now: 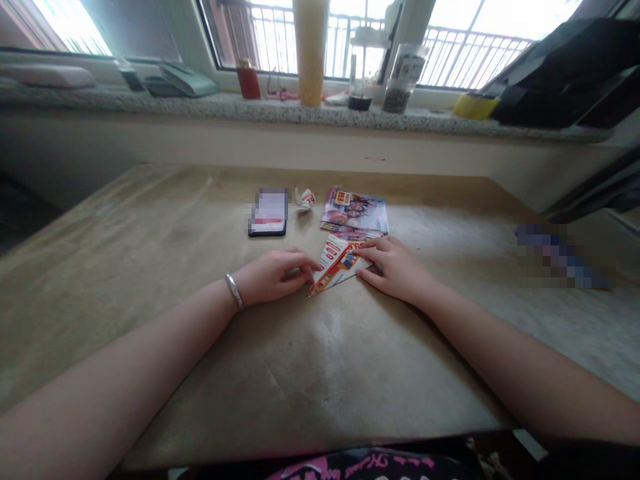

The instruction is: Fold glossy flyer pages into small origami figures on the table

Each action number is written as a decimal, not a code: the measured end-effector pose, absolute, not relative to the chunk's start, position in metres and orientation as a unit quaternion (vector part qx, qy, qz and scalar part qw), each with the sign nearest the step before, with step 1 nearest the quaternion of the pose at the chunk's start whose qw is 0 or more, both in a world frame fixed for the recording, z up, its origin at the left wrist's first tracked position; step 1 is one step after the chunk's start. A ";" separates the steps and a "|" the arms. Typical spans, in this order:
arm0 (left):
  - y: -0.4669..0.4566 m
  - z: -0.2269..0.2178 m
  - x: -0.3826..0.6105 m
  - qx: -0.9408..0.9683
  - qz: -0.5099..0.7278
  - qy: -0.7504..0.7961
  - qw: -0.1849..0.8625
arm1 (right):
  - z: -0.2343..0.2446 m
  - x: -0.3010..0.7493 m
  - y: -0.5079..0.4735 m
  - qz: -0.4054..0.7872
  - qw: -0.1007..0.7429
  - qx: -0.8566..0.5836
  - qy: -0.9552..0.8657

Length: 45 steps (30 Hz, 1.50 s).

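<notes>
A folded colourful printed paper (338, 264) lies on the brown paper-covered table (300, 360) between both hands. My left hand (273, 275), a silver bangle on its wrist, rests with fingers curled and fingertips pressing the paper's left edge. My right hand (395, 268) lies on the paper's right side, fingers bent and pressing it down. A stack of similar printed leaflets (356, 212) sits just beyond the hands.
A phone (269, 215) lies left of the leaflets, with a small crumpled paper scrap (305, 198) beside it. A blurred object (565, 263) sits at the right. The stone windowsill (280, 110) behind holds a yellow cylinder (311, 50), a red bottle (249, 79), jars and dark items.
</notes>
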<state>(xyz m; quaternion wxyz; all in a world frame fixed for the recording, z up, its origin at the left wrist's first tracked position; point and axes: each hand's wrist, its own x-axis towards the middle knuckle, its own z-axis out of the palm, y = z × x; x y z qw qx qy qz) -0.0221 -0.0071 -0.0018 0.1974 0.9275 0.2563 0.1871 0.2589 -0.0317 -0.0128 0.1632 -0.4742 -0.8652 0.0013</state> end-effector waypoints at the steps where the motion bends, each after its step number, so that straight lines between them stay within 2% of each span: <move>1: -0.006 -0.003 -0.022 0.931 0.188 0.251 0.188 | -0.014 0.257 -0.031 0.006 0.169 -0.472 -0.865; 5: -0.001 -0.007 -0.022 0.948 0.190 0.213 0.142 | -0.017 0.254 -0.027 0.020 0.194 -0.469 -0.861; 10: 0.002 -0.009 -0.025 0.955 0.125 0.235 0.130 | -0.020 0.255 -0.023 0.054 0.233 -0.482 -0.843; 17: 0.002 -0.008 -0.025 0.958 0.108 0.243 0.109 | -0.017 0.256 -0.030 0.159 0.314 -0.502 -0.790; 25: -0.002 -0.004 -0.024 0.957 0.101 0.261 0.081 | -0.008 0.260 -0.035 0.189 0.272 -0.483 -0.811; 35: 0.000 -0.007 -0.022 0.960 0.143 0.222 0.096 | -0.011 0.248 -0.041 0.023 0.155 -0.442 -0.883; 45: -0.009 -0.004 -0.013 0.955 0.140 0.245 0.086 | -0.011 0.228 -0.041 -0.031 0.094 -0.490 -0.866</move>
